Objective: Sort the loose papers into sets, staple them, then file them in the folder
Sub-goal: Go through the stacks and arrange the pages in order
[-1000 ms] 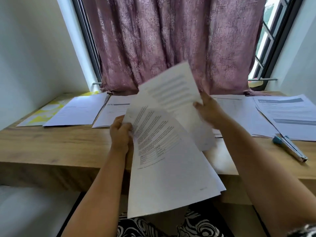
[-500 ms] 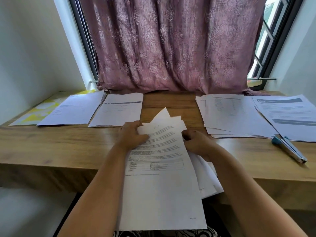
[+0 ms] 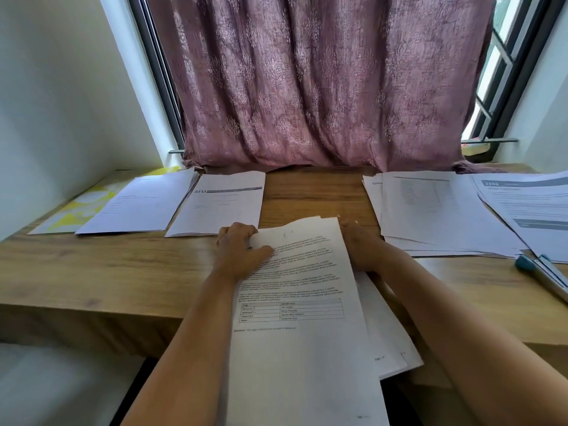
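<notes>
Both bare forearms reach forward and converge toward the sheaf of papers [image 3: 295, 290], which serves as the landmark. The left hand [image 3: 238, 252] lies at the sheaf's upper left corner, knuckles up, fingers curled over the top edge and thumb stretched flat across the printed page. The right hand [image 3: 359, 247] sits at the sheaf's upper right edge, fingers bent against the side of the pages, wrist angled inward.
</notes>
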Demonstrator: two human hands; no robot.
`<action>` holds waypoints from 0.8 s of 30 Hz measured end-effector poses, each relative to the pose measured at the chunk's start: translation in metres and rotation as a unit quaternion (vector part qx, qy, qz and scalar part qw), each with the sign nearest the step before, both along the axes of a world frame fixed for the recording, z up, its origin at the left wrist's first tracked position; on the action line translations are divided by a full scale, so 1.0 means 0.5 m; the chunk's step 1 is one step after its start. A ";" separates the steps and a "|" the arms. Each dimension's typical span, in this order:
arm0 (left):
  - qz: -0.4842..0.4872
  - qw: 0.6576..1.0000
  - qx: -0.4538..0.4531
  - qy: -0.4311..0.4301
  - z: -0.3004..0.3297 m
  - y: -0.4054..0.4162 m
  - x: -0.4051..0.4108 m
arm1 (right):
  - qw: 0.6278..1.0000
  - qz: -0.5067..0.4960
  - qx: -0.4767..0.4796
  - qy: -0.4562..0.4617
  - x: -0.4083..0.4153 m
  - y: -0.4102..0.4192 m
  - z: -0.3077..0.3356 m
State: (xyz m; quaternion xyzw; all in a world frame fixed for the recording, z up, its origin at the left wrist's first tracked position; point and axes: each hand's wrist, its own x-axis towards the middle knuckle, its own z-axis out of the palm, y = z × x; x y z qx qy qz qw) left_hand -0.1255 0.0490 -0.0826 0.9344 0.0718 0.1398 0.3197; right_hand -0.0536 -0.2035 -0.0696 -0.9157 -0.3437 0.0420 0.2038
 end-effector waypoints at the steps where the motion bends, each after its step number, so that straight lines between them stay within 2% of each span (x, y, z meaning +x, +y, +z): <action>1: 0.002 1.000 0.013 0.006 -0.001 0.003 0.003 | 0.998 0.018 0.054 0.006 -0.008 0.001 0.001; 3: 0.002 1.000 0.013 0.000 -0.006 0.008 0.007 | 0.983 0.035 0.177 0.026 -0.027 0.004 -0.002; 4: -0.005 1.000 0.001 -0.017 -0.007 0.009 0.006 | 0.968 0.043 0.239 0.063 -0.037 0.004 -0.001; 5: -0.016 0.999 -0.014 -0.035 -0.009 0.011 0.005 | 0.943 0.048 0.297 0.146 -0.041 -0.001 0.004; 7: -0.050 0.996 -0.022 -0.069 -0.012 0.010 0.004 | 0.837 0.103 0.396 0.364 -0.038 -0.020 0.012; 8: -0.060 0.995 -0.015 -0.077 -0.012 0.007 0.002 | 0.781 0.127 0.422 0.442 -0.037 -0.031 0.022; 10: -0.056 0.995 -0.016 -0.084 -0.009 0.000 -0.003 | 0.695 0.115 0.490 0.513 -0.027 -0.049 0.037; 11: -0.048 0.994 -0.024 -0.095 -0.010 0.000 -0.002 | 0.673 0.073 0.534 0.506 -0.018 -0.051 0.036; 12: -0.044 0.992 -0.030 -0.113 -0.011 0.001 -0.002 | 0.696 0.005 0.556 0.454 -0.011 -0.048 0.034; 13: -0.039 0.991 -0.032 -0.125 -0.014 0.003 0.000 | 0.776 -0.070 0.516 0.356 -0.001 -0.042 0.026; 14: -0.036 0.990 -0.034 -0.133 -0.018 0.008 0.002 | 0.878 -0.133 0.403 0.223 0.009 -0.039 0.016; 15: -0.032 0.990 -0.035 -0.134 -0.019 0.012 0.004 | 0.948 -0.159 0.252 0.109 0.020 -0.037 0.003; 16: -0.032 0.990 -0.035 -0.134 -0.020 0.013 0.004 | 0.981 -0.146 0.121 0.045 0.025 -0.034 -0.010; 17: -0.031 0.990 -0.038 -0.132 -0.020 0.016 0.006 | 0.992 -0.121 0.023 0.028 0.031 -0.031 -0.021; 19: -0.023 0.990 -0.082 -0.112 -0.018 0.020 0.009 | 0.992 -0.098 -0.065 0.037 0.033 -0.025 -0.032; 21: -0.005 0.986 -0.136 -0.091 -0.018 0.023 0.014 | 0.991 -0.096 -0.085 0.033 0.034 -0.019 -0.031; 24: 0.022 0.984 -0.168 -0.044 -0.017 0.022 0.015 | 0.995 -0.084 -0.054 0.014 0.023 -0.017 -0.025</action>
